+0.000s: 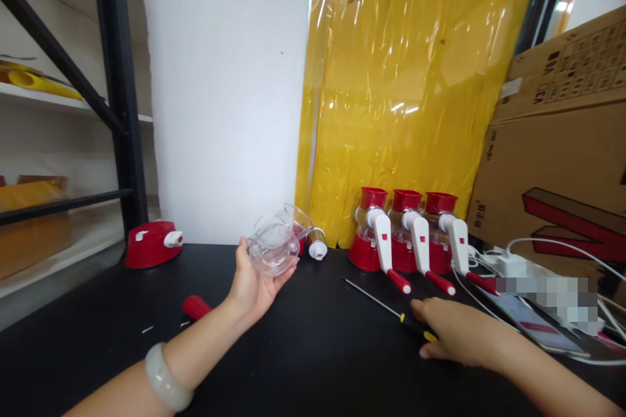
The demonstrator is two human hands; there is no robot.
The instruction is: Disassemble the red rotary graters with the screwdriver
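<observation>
My left hand [255,287] is closed around a clear plastic housing [274,249], raised a little over the black table. My right hand [452,332] is low over the table beside a screwdriver [376,300]. The screwdriver has a black and yellow handle and a thin metal shaft pointing to the far left. Thumb and fingers are apart on either side of the handle; contact is unclear. Behind the clear housing lies a drum grater [317,244] with a white end, partly hidden.
Three red and white rotary graters [374,228] with cranks stand at the back right. A red base [154,244] sits at the back left. Near my left forearm lies a red part [195,307]. A phone [538,326], white cables and a cardboard box [557,163] are at right.
</observation>
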